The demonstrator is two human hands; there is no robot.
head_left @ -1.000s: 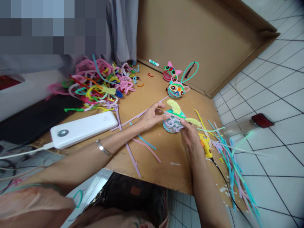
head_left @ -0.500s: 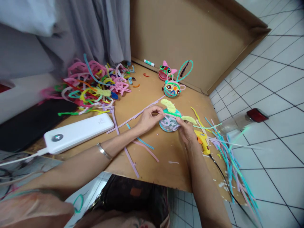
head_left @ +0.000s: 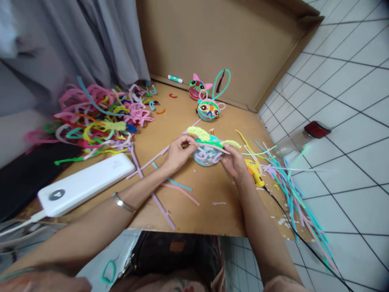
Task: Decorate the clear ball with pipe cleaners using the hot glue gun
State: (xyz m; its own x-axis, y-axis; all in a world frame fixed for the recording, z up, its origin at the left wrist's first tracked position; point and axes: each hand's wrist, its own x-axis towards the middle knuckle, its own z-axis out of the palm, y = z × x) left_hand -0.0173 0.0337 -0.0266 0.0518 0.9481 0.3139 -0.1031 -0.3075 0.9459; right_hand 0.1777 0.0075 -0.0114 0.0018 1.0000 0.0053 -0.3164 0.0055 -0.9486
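Observation:
A round teal and grey piece (head_left: pixel 207 156) with a green band, lilac curls and two pale yellow fuzzy pieces (head_left: pixel 198 133) is held just above the table between my hands. My left hand (head_left: pixel 182 152) pinches a thin pink strip (head_left: pixel 213 147) at the piece's left edge. From the right, my right hand (head_left: pixel 234 160) grips the round piece, thumb at the strip's other end. Behind them stand two finished-looking round faces, one with a teal loop (head_left: pixel 208 110) and one red with pink ears (head_left: pixel 197 89).
Left lies a heap of coloured fuzzy stems (head_left: pixel 103 117), with a white power bank (head_left: pixel 86 184) in front. Right are a yellow glue gun (head_left: pixel 254 172) with a black cord and a bundle of long stems (head_left: pixel 293 194). A cardboard wall (head_left: pixel 206 48) stands behind.
The view has shifted, so most things sit further left. The pink strip now shows stretched across the front of the round piece between both hands.

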